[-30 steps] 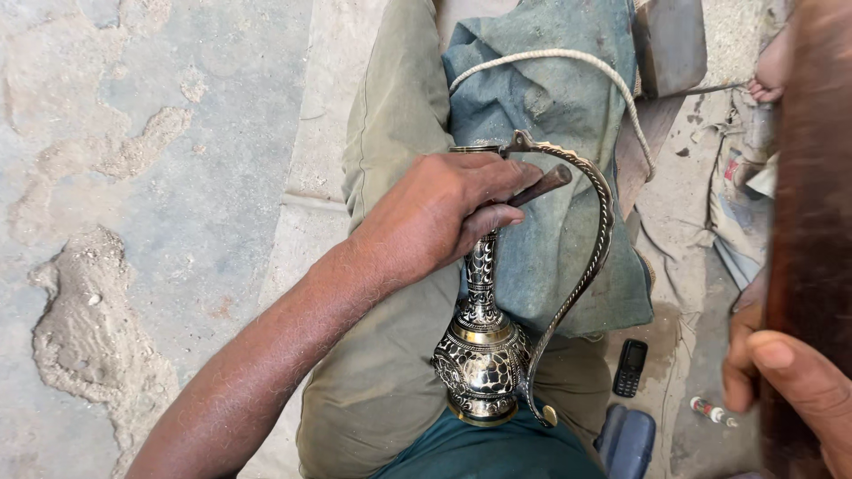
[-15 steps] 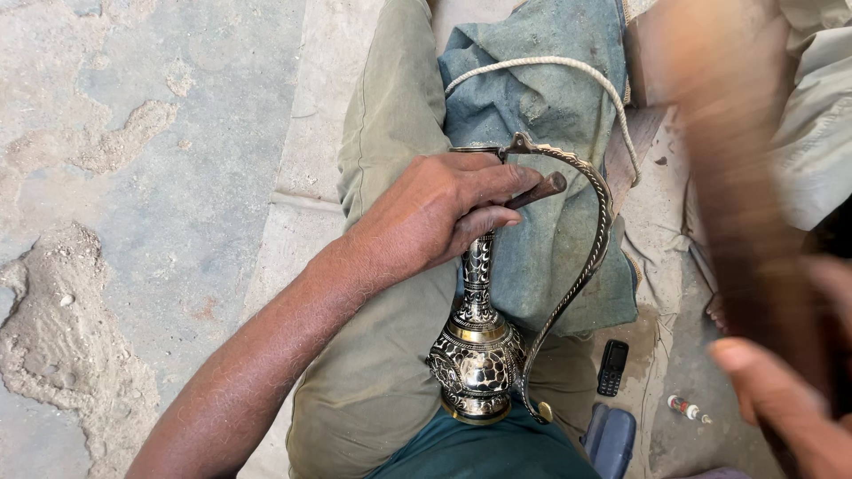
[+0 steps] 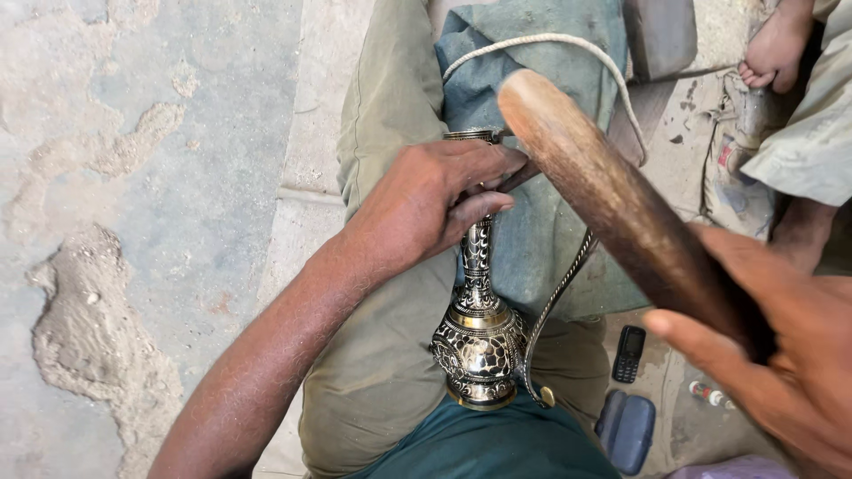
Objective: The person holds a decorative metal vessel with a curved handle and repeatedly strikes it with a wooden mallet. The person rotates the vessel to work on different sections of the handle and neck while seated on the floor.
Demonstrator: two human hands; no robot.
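An engraved brass jug (image 3: 480, 341) with a long neck and a curved thin handle lies along my lap, its round base against my stomach. My left hand (image 3: 432, 196) grips the jug's neck near the mouth, together with a small dark tool whose tip sticks out past my fingers. My right hand (image 3: 781, 355) is closed around one end of a thick brown wooden club (image 3: 612, 200). The club's rounded far end hangs just above the jug's mouth.
A blue-grey cloth (image 3: 541, 53) with a pale rope (image 3: 550, 40) over it covers my outstretched leg. A small black phone (image 3: 628, 353) and a dark pouch (image 3: 627, 430) lie on the ground by my right hip. Another person's bare foot (image 3: 774, 44) rests at the top right. Rough concrete (image 3: 133, 222) spreads to the left.
My right hand has swung the wooden club in from the right, down over the jug's mouth. My left hand keeps its grip on the neck.
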